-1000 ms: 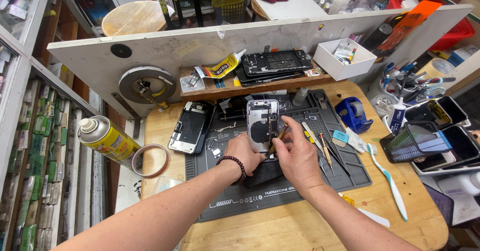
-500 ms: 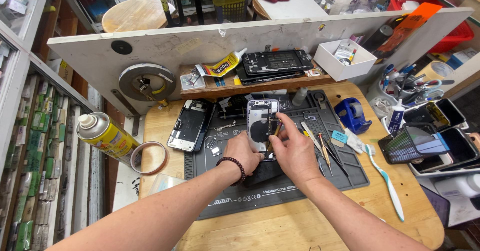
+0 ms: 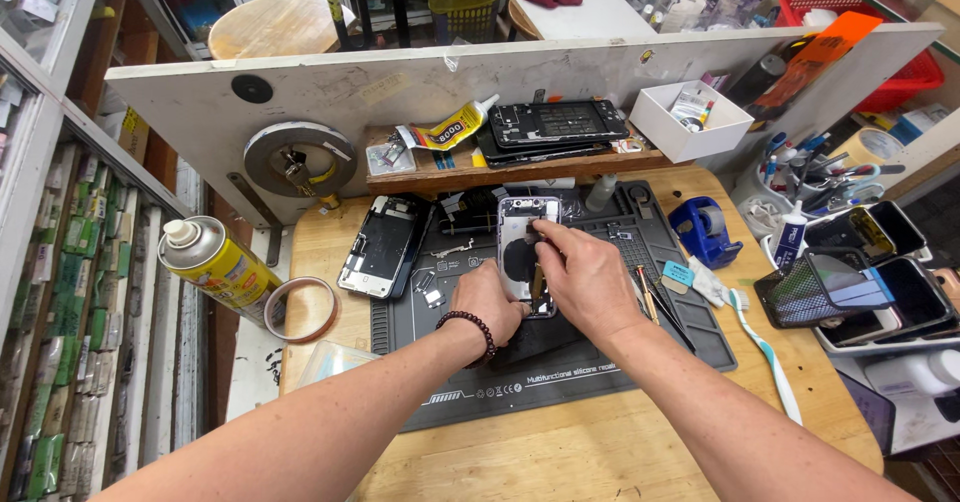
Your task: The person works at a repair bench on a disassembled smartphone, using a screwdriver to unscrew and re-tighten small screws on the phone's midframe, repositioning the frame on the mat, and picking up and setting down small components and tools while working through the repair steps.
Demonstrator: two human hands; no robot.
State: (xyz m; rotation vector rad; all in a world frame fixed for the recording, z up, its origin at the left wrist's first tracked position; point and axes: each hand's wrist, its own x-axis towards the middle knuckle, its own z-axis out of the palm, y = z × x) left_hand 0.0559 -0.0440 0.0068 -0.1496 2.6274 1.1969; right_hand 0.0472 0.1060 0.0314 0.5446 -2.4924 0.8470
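- Phone (image 3: 520, 237), opened and face up, lies on the grey mat (image 3: 600, 362) near the desk's back edge; our left hand (image 3: 488, 304) grasps its lower end
- Right hand (image 3: 580, 274) pinches something small over the phone's inside, too small for us to name; we judge a slip could tear a thin cable
- Loose small parts (image 3: 428, 284) by our left wrist could get swept off the mat
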